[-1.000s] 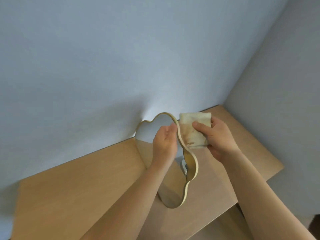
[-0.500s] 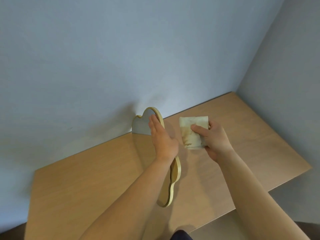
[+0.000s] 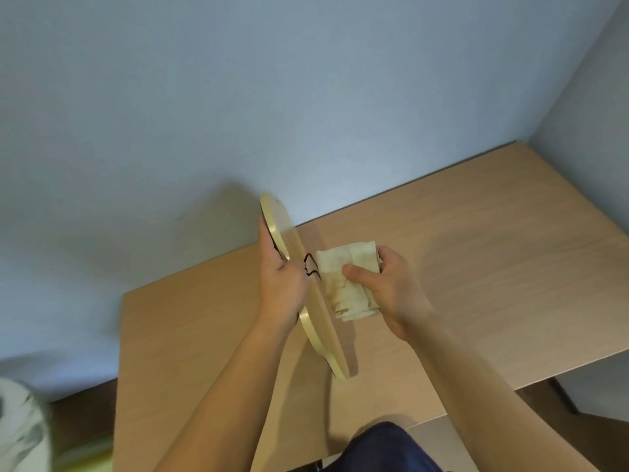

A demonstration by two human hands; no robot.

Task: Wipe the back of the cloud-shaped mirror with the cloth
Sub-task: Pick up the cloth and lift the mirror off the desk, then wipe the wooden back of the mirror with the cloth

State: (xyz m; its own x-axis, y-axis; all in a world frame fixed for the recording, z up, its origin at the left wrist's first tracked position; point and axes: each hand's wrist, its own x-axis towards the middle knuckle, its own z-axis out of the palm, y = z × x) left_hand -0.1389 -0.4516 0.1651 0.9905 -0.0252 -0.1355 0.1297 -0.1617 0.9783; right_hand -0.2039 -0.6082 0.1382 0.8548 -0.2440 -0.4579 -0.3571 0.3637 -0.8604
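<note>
The cloud-shaped mirror [image 3: 321,321] stands on edge on the wooden table [image 3: 476,260], turned so its pale wooden back faces right and its glass faces left, out of sight. My left hand [image 3: 280,281] grips the mirror's rim near the middle. A small dark hanging cord [image 3: 310,265] shows on the back. My right hand [image 3: 391,284] holds a folded cream cloth [image 3: 347,284] with brown stains, pressed against the mirror's back just right of the cord.
Pale blue walls [image 3: 306,97] meet in a corner at the table's far right. A dark blue trouser knee [image 3: 384,447] shows below the table's front edge. A whitish bundle [image 3: 17,434] lies at the lower left on the floor.
The mirror has turned from glass facing me to edge-on with its back facing right. The cloth in my right hand has come up against that back. The camera view has tilted down.
</note>
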